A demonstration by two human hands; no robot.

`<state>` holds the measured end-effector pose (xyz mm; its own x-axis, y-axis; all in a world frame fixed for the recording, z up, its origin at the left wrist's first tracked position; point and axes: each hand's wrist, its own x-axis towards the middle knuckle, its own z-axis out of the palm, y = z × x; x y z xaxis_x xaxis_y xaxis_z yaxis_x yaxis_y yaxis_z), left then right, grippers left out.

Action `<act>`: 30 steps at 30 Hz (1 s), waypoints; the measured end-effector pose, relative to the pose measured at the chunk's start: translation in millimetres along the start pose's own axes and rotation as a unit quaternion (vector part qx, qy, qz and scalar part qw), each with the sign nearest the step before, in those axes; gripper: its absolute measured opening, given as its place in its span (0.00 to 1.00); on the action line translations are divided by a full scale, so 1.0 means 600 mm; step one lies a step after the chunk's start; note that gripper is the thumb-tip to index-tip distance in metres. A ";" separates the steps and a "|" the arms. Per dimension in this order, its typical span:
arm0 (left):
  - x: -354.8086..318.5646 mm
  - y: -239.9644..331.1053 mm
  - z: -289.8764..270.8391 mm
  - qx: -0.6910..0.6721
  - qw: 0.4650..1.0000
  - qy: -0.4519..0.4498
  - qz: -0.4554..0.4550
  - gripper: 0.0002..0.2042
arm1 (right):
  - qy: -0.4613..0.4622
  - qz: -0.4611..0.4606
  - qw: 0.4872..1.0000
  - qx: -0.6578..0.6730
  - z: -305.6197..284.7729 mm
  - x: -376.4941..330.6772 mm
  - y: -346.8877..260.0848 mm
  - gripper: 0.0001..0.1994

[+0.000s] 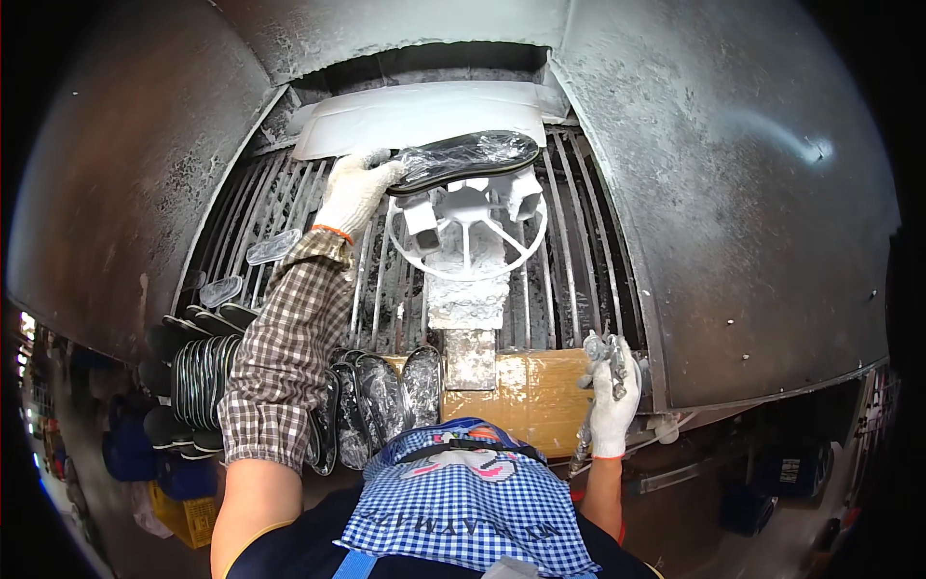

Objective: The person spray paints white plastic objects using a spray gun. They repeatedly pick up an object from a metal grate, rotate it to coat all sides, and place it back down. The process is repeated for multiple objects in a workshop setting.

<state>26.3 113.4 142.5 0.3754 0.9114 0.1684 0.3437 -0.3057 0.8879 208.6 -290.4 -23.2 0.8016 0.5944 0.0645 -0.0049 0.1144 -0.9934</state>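
My left hand (355, 189), in a white knit glove, reaches forward and grips the heel end of a black shoe sole (467, 156) wrapped in clear film. The sole lies flat on top of a white paint-crusted wheel-shaped stand (467, 236) inside a metal spray booth. My right hand (612, 396), also gloved, is low at the right and holds a metal spray gun (602, 359) near the booth's front edge, its nozzle up.
Rows of black soles stand on edge at the left (198, 372) and before me (386, 396). Two film-covered soles (273, 247) lie on the grating (579, 261). A cardboard sheet (535, 391) covers the front ledge. Curved metal booth walls (733, 193) close in both sides.
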 end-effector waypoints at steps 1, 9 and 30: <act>0.001 -0.004 0.000 -0.004 1.000 -0.003 -0.003 0.21 | -0.005 0.004 1.000 0.004 -0.002 0.000 0.003 0.28; -0.020 0.005 0.016 0.292 0.913 0.190 0.211 0.24 | 0.010 0.006 1.000 -0.021 0.006 -0.005 -0.007 0.26; 0.005 0.040 0.113 0.377 0.829 -0.027 0.412 0.10 | -0.010 -0.005 1.000 -0.002 0.007 -0.022 -0.023 0.28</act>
<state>94.1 90.1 135.2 0.7816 0.3009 0.5465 0.3847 -0.9221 -0.0424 195.5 -296.6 -9.8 0.7899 0.6086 0.0754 0.0044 0.1172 -0.9931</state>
